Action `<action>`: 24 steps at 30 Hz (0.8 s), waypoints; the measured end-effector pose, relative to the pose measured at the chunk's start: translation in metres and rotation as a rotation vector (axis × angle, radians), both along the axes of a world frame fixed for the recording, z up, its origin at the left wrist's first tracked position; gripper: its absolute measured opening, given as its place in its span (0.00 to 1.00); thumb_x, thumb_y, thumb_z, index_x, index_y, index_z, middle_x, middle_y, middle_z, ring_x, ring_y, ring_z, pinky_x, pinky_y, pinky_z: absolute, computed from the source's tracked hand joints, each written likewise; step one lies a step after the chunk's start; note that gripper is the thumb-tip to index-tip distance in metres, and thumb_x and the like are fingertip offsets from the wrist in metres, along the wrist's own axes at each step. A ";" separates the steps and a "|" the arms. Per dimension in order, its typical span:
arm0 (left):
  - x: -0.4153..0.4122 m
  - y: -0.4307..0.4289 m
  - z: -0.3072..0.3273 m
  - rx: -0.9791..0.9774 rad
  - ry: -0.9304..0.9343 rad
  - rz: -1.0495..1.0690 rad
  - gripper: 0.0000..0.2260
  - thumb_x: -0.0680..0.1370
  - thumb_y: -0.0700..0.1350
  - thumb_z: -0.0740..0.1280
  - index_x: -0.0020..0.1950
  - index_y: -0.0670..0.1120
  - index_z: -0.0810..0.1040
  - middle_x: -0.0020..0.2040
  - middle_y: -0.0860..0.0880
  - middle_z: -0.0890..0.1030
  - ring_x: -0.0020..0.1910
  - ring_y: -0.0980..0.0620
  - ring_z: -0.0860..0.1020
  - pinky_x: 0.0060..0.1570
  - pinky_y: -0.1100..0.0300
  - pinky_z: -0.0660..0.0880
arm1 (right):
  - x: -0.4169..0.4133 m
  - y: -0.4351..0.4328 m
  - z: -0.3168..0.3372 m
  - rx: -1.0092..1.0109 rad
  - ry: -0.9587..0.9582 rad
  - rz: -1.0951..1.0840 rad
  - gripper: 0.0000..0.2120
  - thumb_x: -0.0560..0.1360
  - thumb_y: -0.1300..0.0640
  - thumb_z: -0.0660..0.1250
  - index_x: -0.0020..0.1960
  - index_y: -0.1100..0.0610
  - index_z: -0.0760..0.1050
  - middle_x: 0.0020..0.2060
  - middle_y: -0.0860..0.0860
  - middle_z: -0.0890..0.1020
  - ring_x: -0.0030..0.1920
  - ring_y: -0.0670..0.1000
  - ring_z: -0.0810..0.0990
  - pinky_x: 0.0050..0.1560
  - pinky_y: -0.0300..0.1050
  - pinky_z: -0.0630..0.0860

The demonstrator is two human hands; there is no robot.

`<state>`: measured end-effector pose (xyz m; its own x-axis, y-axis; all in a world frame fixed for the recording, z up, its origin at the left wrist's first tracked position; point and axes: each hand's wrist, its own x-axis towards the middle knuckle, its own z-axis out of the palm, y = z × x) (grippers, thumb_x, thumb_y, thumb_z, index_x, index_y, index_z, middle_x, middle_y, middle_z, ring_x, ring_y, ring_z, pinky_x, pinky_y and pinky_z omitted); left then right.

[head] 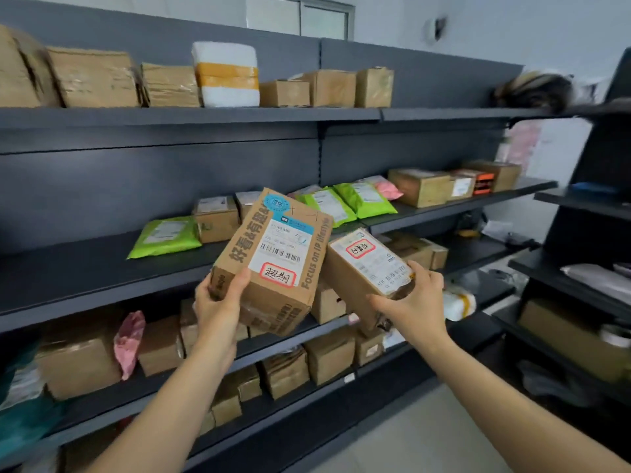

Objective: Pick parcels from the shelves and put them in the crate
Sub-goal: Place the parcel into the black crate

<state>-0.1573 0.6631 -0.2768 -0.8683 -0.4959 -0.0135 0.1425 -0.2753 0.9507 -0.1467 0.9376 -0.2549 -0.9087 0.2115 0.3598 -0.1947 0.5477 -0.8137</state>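
left hand (218, 302): grasping the large printed box (273, 261) by its near left corner, thumb on the labelled face
right hand (411, 302): grasping the smaller labelled box (367, 268) at its near right end
boxes: both tilted, held in front of the middle shelf (102, 274), their inner edges touching or nearly so
open room: bare shelf to the left of the boxes, beside the green mailer (165, 235); clear floor (409, 435) near right
far right: second dark rack (587, 206) narrows the aisle
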 end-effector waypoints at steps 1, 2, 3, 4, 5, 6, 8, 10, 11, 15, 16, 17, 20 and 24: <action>0.000 0.021 -0.002 0.005 -0.004 -0.042 0.45 0.49 0.71 0.75 0.64 0.60 0.68 0.62 0.52 0.75 0.59 0.48 0.76 0.56 0.42 0.75 | 0.007 0.019 -0.003 -0.002 -0.004 -0.036 0.42 0.64 0.53 0.78 0.72 0.58 0.61 0.63 0.52 0.62 0.59 0.47 0.65 0.56 0.34 0.61; -0.001 0.042 -0.003 0.005 -0.006 -0.082 0.42 0.54 0.68 0.76 0.65 0.59 0.68 0.62 0.52 0.75 0.59 0.49 0.76 0.56 0.42 0.75 | 0.014 0.038 -0.006 0.000 -0.006 -0.073 0.41 0.64 0.54 0.78 0.71 0.58 0.61 0.63 0.52 0.63 0.58 0.46 0.65 0.56 0.35 0.61; -0.004 0.063 -0.004 0.004 -0.011 -0.116 0.37 0.61 0.63 0.75 0.66 0.57 0.66 0.62 0.51 0.76 0.58 0.49 0.76 0.57 0.43 0.75 | 0.020 0.055 -0.009 0.002 -0.007 -0.110 0.41 0.64 0.54 0.78 0.71 0.58 0.62 0.62 0.52 0.63 0.58 0.45 0.64 0.56 0.36 0.62; -0.009 0.082 -0.007 0.006 -0.015 -0.152 0.33 0.66 0.58 0.74 0.67 0.56 0.65 0.62 0.50 0.76 0.58 0.50 0.76 0.57 0.44 0.75 | 0.026 0.071 -0.012 -0.001 -0.008 -0.147 0.41 0.63 0.54 0.78 0.71 0.58 0.62 0.62 0.52 0.63 0.59 0.46 0.65 0.56 0.37 0.63; -0.012 0.102 -0.007 0.011 -0.015 -0.190 0.30 0.69 0.55 0.73 0.68 0.56 0.65 0.62 0.50 0.76 0.58 0.50 0.76 0.55 0.47 0.75 | 0.032 0.087 -0.016 -0.011 -0.012 -0.185 0.41 0.63 0.54 0.78 0.70 0.58 0.63 0.62 0.52 0.63 0.58 0.46 0.65 0.56 0.38 0.64; -0.016 0.120 -0.009 0.006 -0.019 -0.225 0.30 0.69 0.55 0.73 0.68 0.55 0.65 0.62 0.50 0.76 0.58 0.50 0.76 0.52 0.51 0.76 | 0.037 0.103 -0.019 -0.024 -0.014 -0.219 0.40 0.63 0.54 0.78 0.70 0.57 0.63 0.61 0.51 0.64 0.56 0.44 0.65 0.56 0.38 0.64; -0.024 0.153 -0.014 -0.011 -0.021 -0.291 0.32 0.67 0.57 0.74 0.68 0.54 0.65 0.62 0.50 0.76 0.57 0.51 0.77 0.49 0.52 0.76 | 0.047 0.131 -0.026 -0.056 -0.020 -0.272 0.39 0.62 0.55 0.78 0.68 0.55 0.64 0.59 0.50 0.63 0.52 0.41 0.64 0.54 0.37 0.65; -0.032 0.184 -0.021 0.000 -0.035 -0.358 0.30 0.69 0.55 0.73 0.68 0.52 0.65 0.60 0.50 0.77 0.55 0.52 0.77 0.54 0.48 0.76 | 0.054 0.159 -0.032 -0.070 -0.024 -0.320 0.38 0.62 0.55 0.78 0.67 0.54 0.63 0.56 0.48 0.62 0.53 0.41 0.64 0.53 0.37 0.65; -0.037 0.200 -0.025 0.008 -0.042 -0.390 0.28 0.70 0.53 0.73 0.67 0.52 0.66 0.60 0.50 0.77 0.55 0.52 0.78 0.54 0.47 0.76 | 0.056 0.172 -0.036 -0.065 -0.024 -0.345 0.38 0.62 0.56 0.78 0.66 0.55 0.63 0.56 0.47 0.62 0.53 0.42 0.64 0.53 0.36 0.64; -0.059 0.259 -0.041 0.012 -0.057 -0.532 0.30 0.68 0.55 0.73 0.67 0.54 0.66 0.60 0.50 0.77 0.56 0.50 0.77 0.45 0.53 0.76 | 0.056 0.224 -0.050 -0.002 -0.042 -0.446 0.41 0.60 0.54 0.78 0.68 0.57 0.62 0.57 0.48 0.62 0.52 0.38 0.60 0.54 0.35 0.63; -0.066 0.274 -0.044 0.008 -0.070 -0.578 0.34 0.65 0.58 0.75 0.67 0.55 0.65 0.61 0.49 0.76 0.56 0.50 0.77 0.46 0.53 0.76 | 0.054 0.236 -0.054 0.017 -0.048 -0.472 0.42 0.60 0.54 0.78 0.68 0.57 0.62 0.58 0.48 0.63 0.51 0.38 0.59 0.54 0.35 0.63; -0.074 0.288 -0.047 -0.003 -0.082 -0.622 0.40 0.60 0.62 0.76 0.67 0.55 0.65 0.61 0.49 0.76 0.57 0.49 0.76 0.49 0.51 0.76 | 0.052 0.249 -0.057 0.030 -0.054 -0.498 0.42 0.60 0.54 0.78 0.68 0.57 0.62 0.59 0.49 0.63 0.51 0.37 0.59 0.54 0.35 0.63; -0.100 0.331 -0.051 -0.045 -0.099 -0.722 0.50 0.49 0.68 0.77 0.68 0.57 0.65 0.64 0.50 0.75 0.60 0.48 0.75 0.58 0.45 0.73 | 0.043 0.285 -0.065 0.036 -0.070 -0.587 0.40 0.60 0.54 0.78 0.67 0.57 0.63 0.60 0.51 0.64 0.51 0.38 0.59 0.55 0.36 0.64; -0.132 0.392 -0.060 -0.033 -0.111 -0.857 0.48 0.53 0.65 0.76 0.69 0.56 0.64 0.63 0.49 0.76 0.60 0.48 0.76 0.61 0.43 0.72 | 0.033 0.330 -0.076 0.041 -0.113 -0.693 0.41 0.60 0.53 0.78 0.68 0.56 0.63 0.59 0.50 0.64 0.55 0.41 0.61 0.57 0.37 0.65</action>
